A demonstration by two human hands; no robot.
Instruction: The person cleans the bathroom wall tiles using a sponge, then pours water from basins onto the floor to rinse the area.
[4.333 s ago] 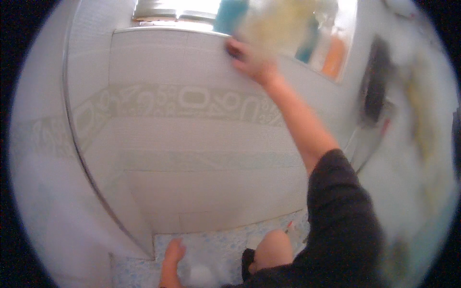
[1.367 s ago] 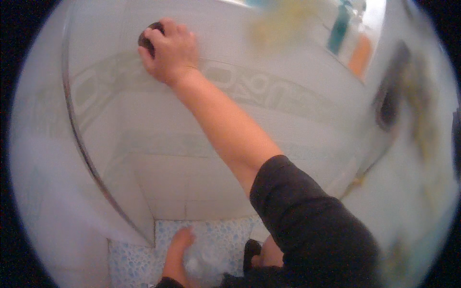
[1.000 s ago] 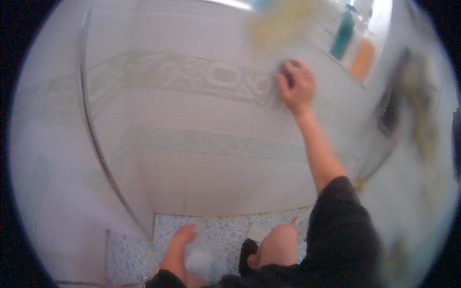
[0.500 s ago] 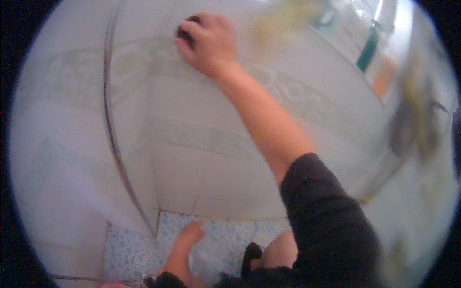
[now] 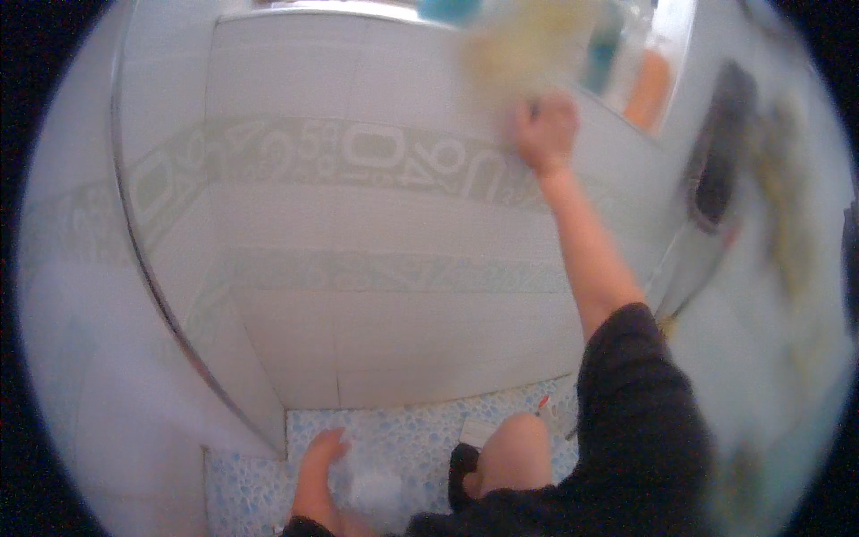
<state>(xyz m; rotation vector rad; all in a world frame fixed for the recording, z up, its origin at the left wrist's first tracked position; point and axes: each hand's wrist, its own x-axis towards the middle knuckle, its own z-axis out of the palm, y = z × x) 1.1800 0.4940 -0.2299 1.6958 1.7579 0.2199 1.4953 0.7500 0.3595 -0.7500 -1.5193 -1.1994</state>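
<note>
My right hand (image 5: 548,134) reaches up against the white tiled wall (image 5: 420,331), near the upper right. Its fingers are curled round a small dark object (image 5: 535,108), mostly hidden by the hand and too blurred to name. Behind the hand runs a pale green patterned tile band (image 5: 376,154). Low down on the left, my left hand (image 5: 329,445) hangs over the floor, well away from the wall. Its fingers are loosely stretched and nothing shows in them.
Teal and orange bottles (image 5: 649,89) stand in a recess at the upper right. A long dark brush-like thing (image 5: 716,161) hangs beside it. A dark strip (image 5: 143,246) edges the wall at left. My bare knee (image 5: 519,447) is above the blue pebble-patterned floor (image 5: 403,430). Fixed yellowish smears blur the picture.
My right hand has moved right along the wall with the dark object, now close below the bottles. The view has shifted too. My left hand stays low.
</note>
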